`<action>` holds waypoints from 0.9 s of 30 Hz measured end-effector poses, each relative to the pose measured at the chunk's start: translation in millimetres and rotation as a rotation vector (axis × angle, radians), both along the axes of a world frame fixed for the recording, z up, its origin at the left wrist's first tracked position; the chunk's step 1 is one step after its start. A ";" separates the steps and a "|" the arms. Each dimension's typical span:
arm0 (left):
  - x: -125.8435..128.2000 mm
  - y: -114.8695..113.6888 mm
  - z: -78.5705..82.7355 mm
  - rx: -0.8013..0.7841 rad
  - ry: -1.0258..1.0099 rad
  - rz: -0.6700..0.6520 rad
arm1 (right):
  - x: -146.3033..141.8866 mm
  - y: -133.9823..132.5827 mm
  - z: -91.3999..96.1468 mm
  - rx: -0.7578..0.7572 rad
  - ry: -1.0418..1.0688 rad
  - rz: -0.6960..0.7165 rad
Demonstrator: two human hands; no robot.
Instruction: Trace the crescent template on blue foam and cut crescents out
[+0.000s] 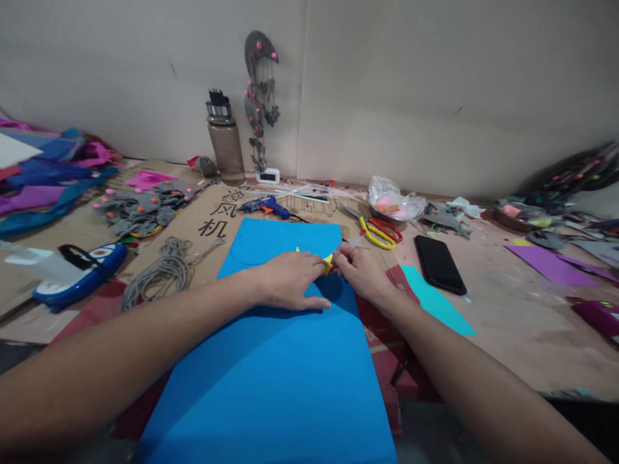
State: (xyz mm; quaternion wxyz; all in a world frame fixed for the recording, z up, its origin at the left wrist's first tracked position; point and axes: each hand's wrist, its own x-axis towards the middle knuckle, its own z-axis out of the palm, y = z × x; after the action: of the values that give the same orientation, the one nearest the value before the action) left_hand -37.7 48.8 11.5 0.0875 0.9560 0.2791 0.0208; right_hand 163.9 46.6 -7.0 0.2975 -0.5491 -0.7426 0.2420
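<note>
A large blue sheet [285, 380] lies lengthwise in front of me, with faint curved outlines drawn near its far left corner. My left hand [294, 278] rests flat on it, thumb apart and fingers stretched out over a small yellow piece [329, 264]. Part of that piece is hidden under the fingers, so its full shape does not show. Close against it, my right hand [360, 267] is closed around a slim pen [358, 239] with a clear barrel and some red on it. The pen's tip is hidden by the fingers.
Beyond the sheet lie a blue glue gun [265, 206] and yellow-and-red-handled scissors [377, 233]. A black phone [439, 264] and a turquoise sheet [435, 299] are to the right. Grey cord [162, 274] and a blue-and-white object [80, 277] lie left. A bottle [226, 145] stands behind.
</note>
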 end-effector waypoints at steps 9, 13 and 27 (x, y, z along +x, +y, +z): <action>0.5 0.8 -0.5 0.002 0.011 0.000 | 9.8 11.5 -7.0 0.062 0.344 -0.029; 1.6 0.5 -1.1 0.011 0.029 -0.003 | 7.5 14.7 -13.0 -0.020 0.344 -0.019; -18.6 15.5 -8.2 -0.135 -0.194 0.007 | 15.8 22.5 -23.7 -0.096 0.427 0.028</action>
State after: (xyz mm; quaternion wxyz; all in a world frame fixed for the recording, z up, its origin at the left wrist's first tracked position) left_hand -56.3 64.4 3.4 0.1781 0.9406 0.2733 0.0946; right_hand 179.7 69.2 -30.8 0.4182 -0.4886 -0.6577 0.3921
